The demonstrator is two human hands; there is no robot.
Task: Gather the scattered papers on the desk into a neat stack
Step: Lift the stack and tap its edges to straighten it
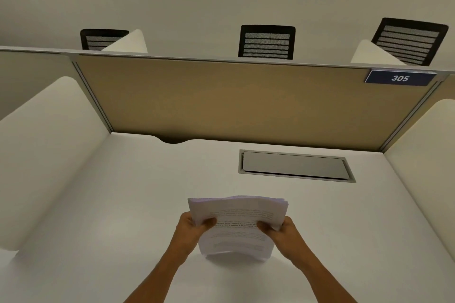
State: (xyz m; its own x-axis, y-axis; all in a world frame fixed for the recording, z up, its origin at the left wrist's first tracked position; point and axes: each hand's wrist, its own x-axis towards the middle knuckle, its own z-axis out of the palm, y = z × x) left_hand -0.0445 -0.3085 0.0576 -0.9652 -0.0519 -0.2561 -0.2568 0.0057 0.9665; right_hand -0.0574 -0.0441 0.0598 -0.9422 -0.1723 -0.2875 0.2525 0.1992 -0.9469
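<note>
Lower centre of the frame: both hands grip one stack of papers (237, 226), held upright on edge, printed side facing the camera, text lines blurred. Left hand (190, 229) clamps the stack's left edge, thumb pressed on the front sheet, other fingers hidden behind the paper. Right hand (283, 230) clamps the right edge the same way, thumb on the front, remaining fingers out of sight behind. The stack bows slightly, top edges fanned a little and uneven; its bottom edge sits at or just above the white desk (123, 204), with a shadow under it — contact cannot be confirmed. Both forearms enter from the bottom edge, angled inward. Centre right, beyond the papers: a grey recessed cable hatch (295, 165) set flush in the desk surface. Behind it a tan partition panel (234, 101) spans the frame, white curved side dividers at left and right edges. Upper right on the panel: a dark blue number plate (400, 78) reading 305. Above the partition, three black mesh chair backs (267, 43) show across the upper frame.
</note>
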